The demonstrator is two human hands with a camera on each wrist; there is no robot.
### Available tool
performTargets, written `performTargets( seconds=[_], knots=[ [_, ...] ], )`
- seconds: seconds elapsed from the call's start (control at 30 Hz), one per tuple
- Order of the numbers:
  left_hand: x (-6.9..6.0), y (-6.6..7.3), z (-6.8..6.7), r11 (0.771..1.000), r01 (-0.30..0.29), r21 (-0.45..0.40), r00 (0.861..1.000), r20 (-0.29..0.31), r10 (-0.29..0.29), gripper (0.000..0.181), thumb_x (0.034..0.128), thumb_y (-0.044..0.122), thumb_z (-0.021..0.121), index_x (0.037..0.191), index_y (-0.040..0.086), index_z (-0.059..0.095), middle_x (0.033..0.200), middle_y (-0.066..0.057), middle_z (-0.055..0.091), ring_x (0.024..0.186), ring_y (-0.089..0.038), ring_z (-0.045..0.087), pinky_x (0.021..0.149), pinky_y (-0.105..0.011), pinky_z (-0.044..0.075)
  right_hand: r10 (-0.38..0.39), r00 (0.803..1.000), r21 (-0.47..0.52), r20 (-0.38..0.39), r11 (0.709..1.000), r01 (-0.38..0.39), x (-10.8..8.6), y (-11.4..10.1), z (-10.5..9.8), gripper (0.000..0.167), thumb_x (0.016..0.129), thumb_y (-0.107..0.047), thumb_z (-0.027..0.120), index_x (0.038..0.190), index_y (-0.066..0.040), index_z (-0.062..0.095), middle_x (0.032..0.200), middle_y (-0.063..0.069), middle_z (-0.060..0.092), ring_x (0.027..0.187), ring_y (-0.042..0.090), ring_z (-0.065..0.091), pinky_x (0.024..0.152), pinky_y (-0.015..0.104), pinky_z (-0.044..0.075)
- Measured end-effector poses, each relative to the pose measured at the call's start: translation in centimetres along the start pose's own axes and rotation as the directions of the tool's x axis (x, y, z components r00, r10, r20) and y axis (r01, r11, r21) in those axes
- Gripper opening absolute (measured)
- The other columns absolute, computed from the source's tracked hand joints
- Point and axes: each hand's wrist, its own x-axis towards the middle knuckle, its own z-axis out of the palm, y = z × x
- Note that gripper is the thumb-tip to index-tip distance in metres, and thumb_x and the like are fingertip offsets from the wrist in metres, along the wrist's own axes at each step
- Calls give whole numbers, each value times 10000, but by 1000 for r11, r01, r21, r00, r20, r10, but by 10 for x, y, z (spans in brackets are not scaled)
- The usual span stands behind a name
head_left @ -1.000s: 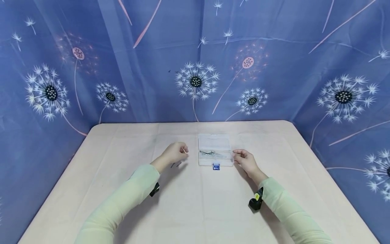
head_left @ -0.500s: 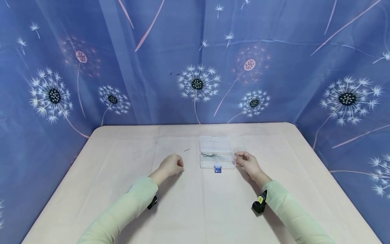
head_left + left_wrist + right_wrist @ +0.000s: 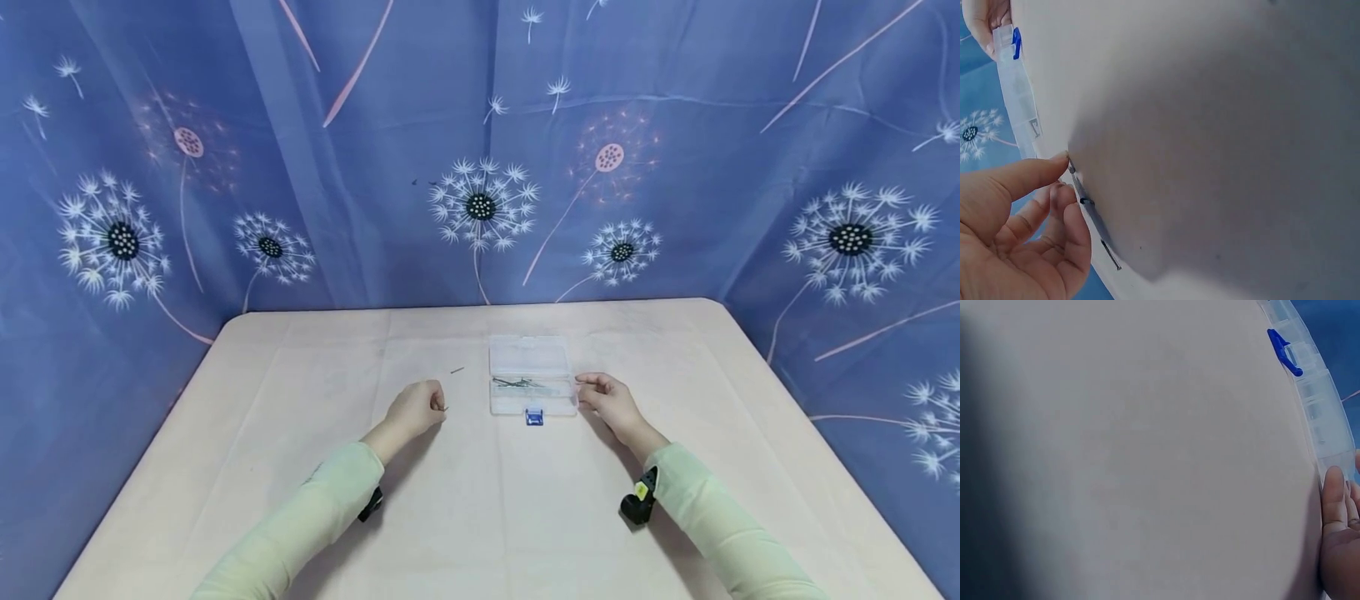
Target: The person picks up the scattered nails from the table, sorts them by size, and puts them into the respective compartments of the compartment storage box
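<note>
A clear plastic box (image 3: 534, 407) with a blue latch (image 3: 534, 417) lies with its lid (image 3: 529, 357) folded back. Several thin metal nails (image 3: 514, 383) lie in its rear compartment. My left hand (image 3: 412, 408), left of the box, pinches a small nail (image 3: 1072, 167) between thumb and fingertips. Just below, a second dark metal bit (image 3: 1087, 201) shows beside the fingers; whether it is held is unclear. Another nail (image 3: 1111, 255) lies on the table beyond the hand. At the box's right end, my right hand (image 3: 611, 406) grips the wall between thumb (image 3: 1334, 494) and fingers.
A pale cloth covers the table (image 3: 480, 517). Blue curtains (image 3: 360, 192) with dandelion prints stand behind and on both sides. Black wrist cameras (image 3: 637, 504) sit under both sleeves.
My left hand has drawn back toward the near left, leaving a nail on the table, and now has another in its fingertips. The right hand stays on the box.
</note>
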Motion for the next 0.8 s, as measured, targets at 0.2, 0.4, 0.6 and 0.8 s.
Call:
performTargets(
  seconds=[0.2, 0.4, 0.6, 0.8],
  knots=[
    [-2, -7, -4, 1000, 25, -7, 999, -27, -25, 130, 767, 28, 729, 816, 56, 612, 732, -15, 577, 658, -135, 506, 617, -262, 432, -8, 1000, 8, -4, 1000, 8, 0, 0, 3, 351, 910, -13, 501, 1231, 130, 491, 1121, 211, 594, 776, -4, 582, 710, 159, 526],
    [-3, -9, -5, 1000, -1, -8, 1000, -30, 0, 158, 793, 36, 713, 682, 73, 607, 673, 2, 584, 634, -119, 496, 600, -243, 418, -8, 1000, 12, -12, 1000, 8, -1, -1, 2, 351, 911, -5, 501, 1236, 127, 487, 1104, 211, 598, 754, -4, 581, 703, 154, 522],
    [-3, -7, -4, 1000, -4, 31, 1000, 18, 4, 120, 830, 43, 668, 717, 49, 628, 694, -14, 594, 631, -124, 508, 612, -261, 454, -19, 1000, 43, -8, 999, 19, -3, -3, 3, 368, 904, 11, 509, 1243, 148, 469, 1046, 167, 631, 746, -9, 586, 695, 146, 520],
    [-4, -5, 1, 998, -31, 45, 996, 83, 28, 231, 838, -7, 530, 620, 66, 516, 626, -9, 493, 501, -88, 391, 486, -195, 344, -17, 1000, 41, -20, 999, 17, -4, -4, 3, 358, 910, 20, 499, 1242, 153, 467, 1071, 194, 618, 747, -10, 586, 692, 138, 517]
  ],
)
